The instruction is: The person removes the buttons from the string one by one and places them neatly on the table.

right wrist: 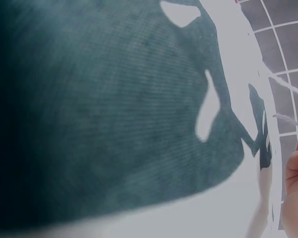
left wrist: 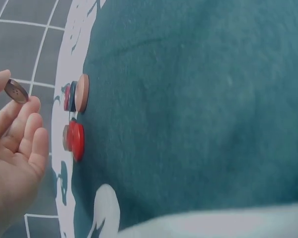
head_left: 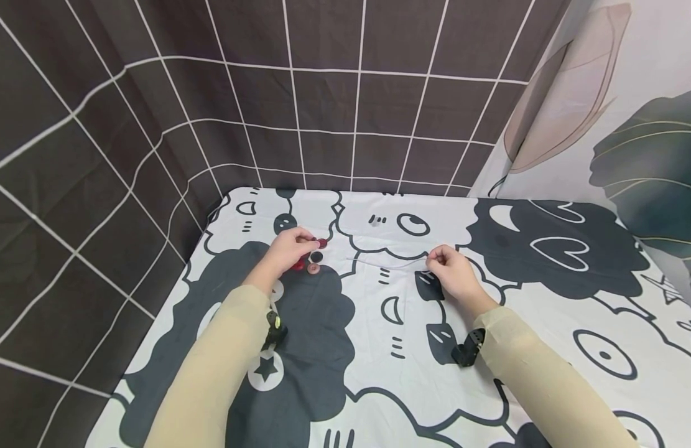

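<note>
Between thumb and fingertip, my left hand (head_left: 286, 250) pinches a dark brown button (left wrist: 16, 91) with small holes, held above the cloth. Close under and beside that hand lie several loose buttons: a red button (left wrist: 78, 142), a tan button (left wrist: 82, 93), a black button (head_left: 316, 256) and a dark red button (head_left: 322, 243). Off to the right, my right hand (head_left: 453, 274) pinches a thin white cord (head_left: 387, 266) near one end. The cord stretches leftward from its fingers toward the buttons, its far end free. A short cord tip (right wrist: 283, 118) sticks out from the right fingers in the right wrist view.
A white cloth with dark grey cartoon shapes (head_left: 373, 379) covers the surface. Behind it and on the left hangs a dark curtain with white grid lines (head_left: 323, 99). A leaf-patterned curtain (head_left: 653, 174) hangs at the right. Both forearms wear wrist cameras (head_left: 469, 348).
</note>
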Motion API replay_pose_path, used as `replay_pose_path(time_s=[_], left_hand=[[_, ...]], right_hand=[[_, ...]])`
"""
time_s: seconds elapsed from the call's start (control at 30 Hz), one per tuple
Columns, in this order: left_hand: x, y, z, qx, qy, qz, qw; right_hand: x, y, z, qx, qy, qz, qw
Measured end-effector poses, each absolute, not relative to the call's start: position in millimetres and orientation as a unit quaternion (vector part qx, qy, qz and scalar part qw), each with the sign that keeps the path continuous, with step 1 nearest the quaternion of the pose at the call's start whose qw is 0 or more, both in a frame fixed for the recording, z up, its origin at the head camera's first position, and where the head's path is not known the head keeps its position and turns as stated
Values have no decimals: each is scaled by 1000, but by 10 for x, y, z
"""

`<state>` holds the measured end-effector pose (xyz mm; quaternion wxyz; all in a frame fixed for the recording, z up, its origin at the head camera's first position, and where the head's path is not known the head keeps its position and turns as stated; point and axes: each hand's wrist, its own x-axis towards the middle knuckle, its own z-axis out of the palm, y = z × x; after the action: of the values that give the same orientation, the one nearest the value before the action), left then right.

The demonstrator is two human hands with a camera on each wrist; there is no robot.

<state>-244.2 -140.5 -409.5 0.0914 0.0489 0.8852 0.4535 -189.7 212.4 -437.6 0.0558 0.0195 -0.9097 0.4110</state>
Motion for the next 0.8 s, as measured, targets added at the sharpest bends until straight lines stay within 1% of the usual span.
replay_pose_path(time_s=[0.23, 0.8], left_hand=[[-2422, -1453, -4106, 45, 890, 446, 85], [-2408, -1613, -4106, 48, 887, 447, 103]], right_hand=[[-1896, 2124, -4378, 19, -913, 404, 57], [-1903, 2126, -4385, 18, -913, 403, 57]])
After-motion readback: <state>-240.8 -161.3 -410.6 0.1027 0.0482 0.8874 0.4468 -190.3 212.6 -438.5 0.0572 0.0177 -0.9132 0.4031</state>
